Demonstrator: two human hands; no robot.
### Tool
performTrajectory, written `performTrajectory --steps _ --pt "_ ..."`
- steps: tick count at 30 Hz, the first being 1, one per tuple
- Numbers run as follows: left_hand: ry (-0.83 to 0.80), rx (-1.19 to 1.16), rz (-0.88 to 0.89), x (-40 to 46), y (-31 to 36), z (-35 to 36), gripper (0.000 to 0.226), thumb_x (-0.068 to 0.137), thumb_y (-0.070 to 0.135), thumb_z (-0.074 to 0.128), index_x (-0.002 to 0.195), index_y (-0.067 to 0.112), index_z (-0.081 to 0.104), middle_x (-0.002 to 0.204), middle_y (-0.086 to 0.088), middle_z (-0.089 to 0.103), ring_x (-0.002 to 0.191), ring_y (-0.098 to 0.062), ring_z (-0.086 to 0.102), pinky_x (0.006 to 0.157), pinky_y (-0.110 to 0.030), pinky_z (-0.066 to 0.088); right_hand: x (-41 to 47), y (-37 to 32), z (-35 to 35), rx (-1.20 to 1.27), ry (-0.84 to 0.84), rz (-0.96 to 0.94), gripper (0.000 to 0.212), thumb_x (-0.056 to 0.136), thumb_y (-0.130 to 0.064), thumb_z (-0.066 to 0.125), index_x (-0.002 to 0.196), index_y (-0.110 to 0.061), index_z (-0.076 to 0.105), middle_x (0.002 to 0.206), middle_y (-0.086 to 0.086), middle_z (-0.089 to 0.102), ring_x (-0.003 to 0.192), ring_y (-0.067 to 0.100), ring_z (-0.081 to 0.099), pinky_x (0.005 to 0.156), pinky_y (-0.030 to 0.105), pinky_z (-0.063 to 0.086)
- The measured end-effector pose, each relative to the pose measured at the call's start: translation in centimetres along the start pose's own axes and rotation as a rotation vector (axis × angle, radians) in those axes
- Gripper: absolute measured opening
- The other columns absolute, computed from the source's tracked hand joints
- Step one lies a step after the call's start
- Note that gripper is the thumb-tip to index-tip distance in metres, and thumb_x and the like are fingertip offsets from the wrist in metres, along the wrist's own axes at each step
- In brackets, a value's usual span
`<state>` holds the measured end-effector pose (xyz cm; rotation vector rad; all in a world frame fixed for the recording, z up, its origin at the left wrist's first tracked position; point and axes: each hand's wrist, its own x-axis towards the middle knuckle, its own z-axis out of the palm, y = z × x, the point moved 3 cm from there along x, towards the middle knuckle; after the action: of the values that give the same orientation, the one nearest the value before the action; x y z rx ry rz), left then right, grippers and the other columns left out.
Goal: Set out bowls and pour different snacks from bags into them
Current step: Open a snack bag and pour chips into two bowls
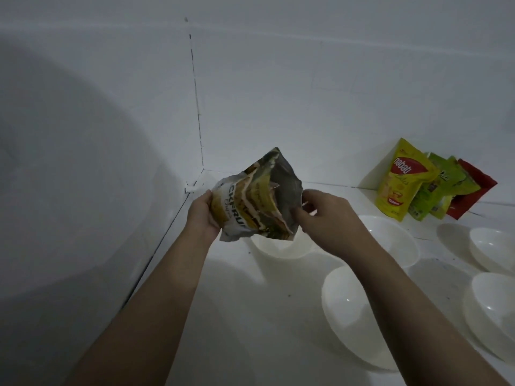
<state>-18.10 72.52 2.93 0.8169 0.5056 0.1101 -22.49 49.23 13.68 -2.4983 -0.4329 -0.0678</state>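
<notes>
**Crumpled snack bag held over a half-hidden bowl**

Both hands hold a crumpled snack bag (pixel 257 199) in the air above the white surface (pixel 245 316), near the corner where two white walls meet. The left hand (pixel 202 215) has its grip clamped on the bag's left edge, fingers wrapped behind and out of sight. The right hand (pixel 320 215) pinches the bag's right side; its fingertips are lost in the folds, so exactly how they lie cannot be told. The printing on the bag is only partly legible — the letters "CKFRU" show, the rest is creased away. Whether the bag is open cannot be made out in the dim light.

Directly below the bag sits a white bowl (pixel 278 247), largely hidden by the bag and the right wrist; its contents cannot be seen. A second bowl (pixel 395 240) lies behind the right forearm, and a third bowl (pixel 348 310) in front of it, both partly covered by the arm. Two more bowls — a far-right bowl (pixel 493 249) and a near-right bowl (pixel 493 307) — are cut off by the picture's edge.

Against the back wall lean a yellow bag (pixel 398 182), two green bags (pixel 437 190) overlapping each other, and a red bag (pixel 471 190) mostly tucked behind them.
</notes>
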Motion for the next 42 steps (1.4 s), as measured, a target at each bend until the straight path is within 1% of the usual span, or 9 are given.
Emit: performTrajectory --steps 4,8,10,13,20,27,32,38,42 --pt "0.0 0.061 0.134 2.3 2.7 1.0 0.035 0.105 0.029 0.03 0.119 0.01 0.056 0.119 -0.018 0.062 0.105 -0.033 0.061 0.081 -0.042 0.053 3.9 2.3 2.1 0.561 -0.073 0.167 0.037 0.099 -0.052 0.043 0.125 -0.029 0.057 0.118 -0.004 0.068 0.109 0.018 0.065 0.098 0.044 0.053" --pt "0.108 0.329 0.276 3.8 3.5 1.1 0.02 0.103 0.028 0.038 0.091 0.02 0.052 0.106 -0.012 0.061 0.091 -0.03 0.063 0.07 -0.037 0.054 7.1 3.4 3.1 0.711 0.01 0.166 0.047 0.101 -0.057 0.036 0.14 -0.035 0.047 0.13 -0.01 0.055 0.12 0.014 0.054 0.102 0.036 0.047" --pt "0.146 0.362 0.312 4.6 3.2 1.0 0.022 0.102 0.031 0.038 0.087 0.021 0.051 0.104 -0.014 0.06 0.09 -0.031 0.063 0.071 -0.038 0.054 8.3 3.2 3.3 0.68 0.052 0.135 0.038 0.103 -0.048 0.038 0.132 -0.03 0.055 0.121 -0.011 0.059 0.107 0.007 0.059 0.086 0.024 0.049" --pt "0.178 0.337 0.351 5.4 3.0 1.0 0.024 0.102 0.031 0.038 0.082 0.022 0.048 0.093 -0.008 0.059 0.082 -0.026 0.061 0.065 -0.034 0.051 10.0 3.5 4.1 0.549 0.145 0.101 0.024 0.103 -0.031 0.044 0.118 -0.025 0.062 0.113 -0.005 0.067 0.103 0.013 0.063 0.084 0.03 0.056" --pt "0.161 0.29 0.505 6.2 4.5 0.9 0.031 0.103 0.022 0.039 0.072 0.019 0.036 0.072 0.0 0.047 0.063 -0.014 0.052 0.056 -0.021 0.044 11.6 4.6 5.0 0.458 0.23 0.091 0.021 0.097 -0.031 0.058 0.088 -0.015 0.067 0.086 -0.007 0.069 0.083 0.011 0.064 0.071 0.027 0.051" --pt "0.122 0.358 0.631 6.2 5.6 1.1 0.035 0.101 0.021 0.041 0.066 0.023 0.035 0.068 0.002 0.038 0.064 -0.014 0.042 0.056 -0.024 0.034 11.2 5.2 5.3 0.474 0.273 0.137 0.016 0.095 -0.031 0.063 0.086 -0.021 0.072 0.083 -0.013 0.068 0.067 0.004 0.054 0.06 0.019 0.042" --pt "0.107 0.288 0.611 5.7 5.3 1.2 0.034 0.102 0.018 0.04 0.068 0.019 0.034 0.065 0.004 0.041 0.059 -0.011 0.046 0.051 -0.018 0.037 10.8 4.2 5.3 0.386 0.316 0.048 0.011 0.094 -0.027 0.064 0.087 -0.021 0.071 0.098 -0.005 0.065 0.079 0.007 0.058 0.07 0.02 0.046" --pt "0.114 0.275 0.599 5.2 5.5 0.6 0.03 0.101 0.019 0.039 0.071 0.018 0.035 0.07 0.001 0.046 0.065 -0.013 0.05 0.056 -0.021 0.04 11.0 4.3 5.4 0.417 0.293 0.047 0.015 0.094 -0.029 0.064 0.085 -0.02 0.073 0.086 -0.002 0.066 0.073 0.01 0.055 0.07 0.029 0.047" --pt "0.119 0.257 0.602 5.0 5.6 0.2 0.03 0.102 0.019 0.04 0.071 0.018 0.037 0.07 0.001 0.048 0.065 -0.014 0.051 0.057 -0.022 0.041 11.0 3.9 5.4 0.417 0.268 0.043 0.017 0.095 -0.027 0.062 0.085 -0.018 0.072 0.076 -0.011 0.064 0.065 0.004 0.053 0.059 0.018 0.041"
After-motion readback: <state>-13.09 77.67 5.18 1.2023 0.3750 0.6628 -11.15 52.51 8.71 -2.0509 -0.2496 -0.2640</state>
